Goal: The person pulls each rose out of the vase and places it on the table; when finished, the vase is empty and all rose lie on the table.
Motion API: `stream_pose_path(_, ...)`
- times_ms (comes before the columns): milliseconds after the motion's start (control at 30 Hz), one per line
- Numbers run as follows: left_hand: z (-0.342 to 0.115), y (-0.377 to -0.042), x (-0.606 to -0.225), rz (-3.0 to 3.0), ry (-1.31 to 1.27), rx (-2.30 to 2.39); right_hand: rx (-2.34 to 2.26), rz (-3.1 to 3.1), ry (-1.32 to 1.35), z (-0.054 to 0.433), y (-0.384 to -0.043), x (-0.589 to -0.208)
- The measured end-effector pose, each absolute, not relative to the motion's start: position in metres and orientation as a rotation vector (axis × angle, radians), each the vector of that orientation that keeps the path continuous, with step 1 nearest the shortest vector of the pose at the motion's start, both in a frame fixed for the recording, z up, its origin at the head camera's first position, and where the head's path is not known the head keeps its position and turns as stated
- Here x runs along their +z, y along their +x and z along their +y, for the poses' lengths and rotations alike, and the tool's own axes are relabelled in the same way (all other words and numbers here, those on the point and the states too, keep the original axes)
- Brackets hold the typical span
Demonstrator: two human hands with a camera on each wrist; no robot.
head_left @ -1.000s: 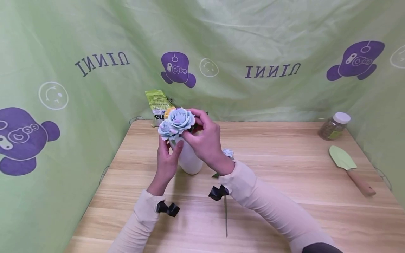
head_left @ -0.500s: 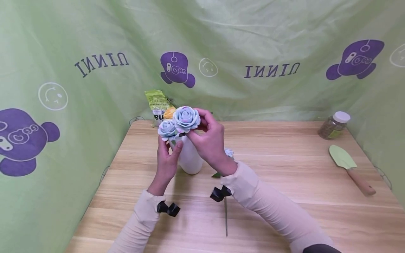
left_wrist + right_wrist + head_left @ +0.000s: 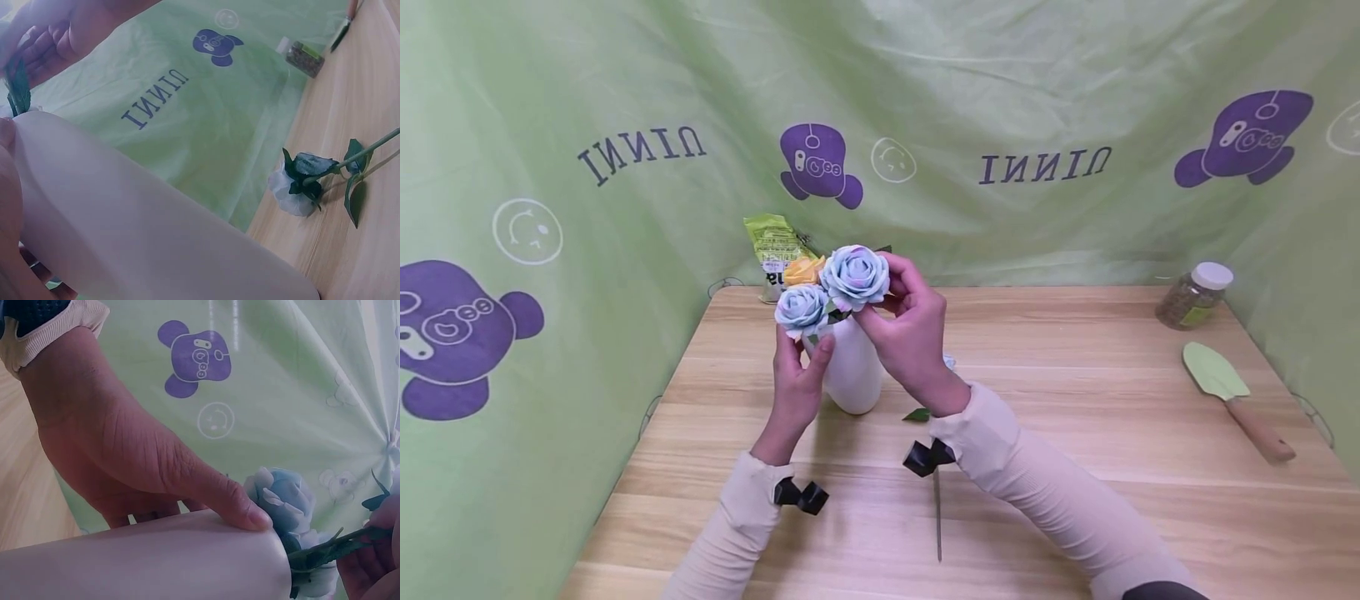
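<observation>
Left hand point(image 3: 797, 383): thumb and fingers wrapped round the vase point(image 3: 853, 375), close below its rim; the thumb lies along the near side.
Right hand point(image 3: 910, 329): I pinch the held rose point(image 3: 856, 277) by its stem, just under the bloom; the grip is narrow.
Held rose: pale blue, bloom raised above the vase mouth and facing me; its green stem runs from my fingers to the mouth. Depth of the stem inside: cannot tell.
Vase: white, base on the table point(image 3: 1075, 367), directly in front of me.
Second blue rose point(image 3: 802, 310): at the vase mouth, left of the held rose, just above my left thumb.
Yellow rose point(image 3: 805, 271): behind the two blue blooms, partly covered by them.
Loose rose point(image 3: 312, 165): lying on the table to the right of the vase; in the head view my right wrist hides part of it.
Packet point(image 3: 771, 242): green, at the back edge, beyond the blooms.
Jar point(image 3: 1191, 300): white lid, dark contents, back right of the table.
Spatula point(image 3: 1231, 398): green blade, wooden handle, flat on the table, nearer me than the jar.
Curtain point(image 3: 925, 83): green with purple figures, surrounding the table's back and sides.
</observation>
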State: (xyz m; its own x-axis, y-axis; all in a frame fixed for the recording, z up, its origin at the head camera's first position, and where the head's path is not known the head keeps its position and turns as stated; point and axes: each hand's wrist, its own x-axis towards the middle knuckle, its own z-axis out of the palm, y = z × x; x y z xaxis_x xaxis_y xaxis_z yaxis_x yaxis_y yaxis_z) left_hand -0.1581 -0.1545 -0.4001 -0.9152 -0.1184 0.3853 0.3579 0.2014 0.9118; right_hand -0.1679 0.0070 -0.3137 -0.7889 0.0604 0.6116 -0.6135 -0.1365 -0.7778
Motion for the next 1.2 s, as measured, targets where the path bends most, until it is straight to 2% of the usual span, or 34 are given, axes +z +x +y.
stream_pose_path(1200,-0.156,-0.158,-0.402,-2.096,-0.264,-1.717,2.113,-1.388,0.488,0.034,-0.174,-0.293)
